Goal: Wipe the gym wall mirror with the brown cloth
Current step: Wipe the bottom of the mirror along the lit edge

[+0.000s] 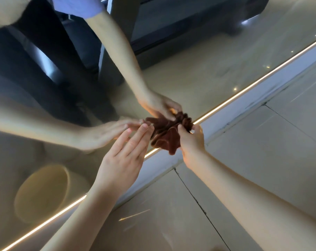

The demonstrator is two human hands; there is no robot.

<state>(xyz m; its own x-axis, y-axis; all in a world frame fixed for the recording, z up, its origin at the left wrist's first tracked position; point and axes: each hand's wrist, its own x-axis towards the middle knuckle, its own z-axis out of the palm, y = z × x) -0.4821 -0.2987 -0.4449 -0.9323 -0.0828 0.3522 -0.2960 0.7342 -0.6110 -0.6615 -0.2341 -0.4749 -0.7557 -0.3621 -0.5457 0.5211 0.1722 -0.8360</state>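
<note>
The brown cloth (167, 137) is bunched up against the bottom edge of the wall mirror (198, 75). My right hand (190, 140) grips the cloth from the right side. My left hand (124, 158) is flat with fingers straight, its fingertips at the glass just left of the cloth; whether they touch the cloth is unclear. The mirror fills the upper left and shows both arms and the cloth reflected.
A lit strip (244, 92) runs diagonally along the mirror's lower edge, with a white skirting (262, 98) beside it. Tiled floor (262, 160) lies to the lower right. The mirror reflects dark gym equipment (171, 24) and a round beige object (43, 192).
</note>
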